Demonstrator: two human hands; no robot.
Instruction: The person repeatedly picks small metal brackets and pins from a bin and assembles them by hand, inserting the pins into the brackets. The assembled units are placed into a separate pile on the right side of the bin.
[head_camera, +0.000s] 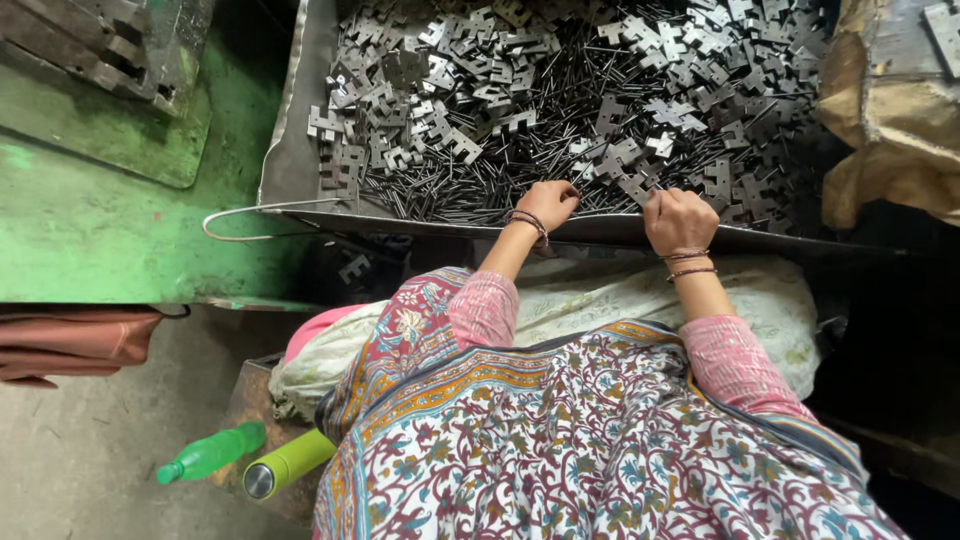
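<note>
A large metal tray (300, 120) holds a heap of small stamped metal plates (480, 80) mixed with thin dark metal pins (560, 160). My left hand (548, 203) rests at the tray's near edge with fingers curled down onto the pins. My right hand (678, 218) sits a little to the right, also at the near edge, fingers bent around a small metal piece (640, 190). Both wrists wear thin bangles. What each palm encloses is hidden.
A green metal surface (100, 220) lies to the left with a wire hook (240, 225) over its edge. A green plastic bottle (210, 455) and a green flask (288, 463) lie on the floor at lower left. Brown sacking (890, 110) is at right.
</note>
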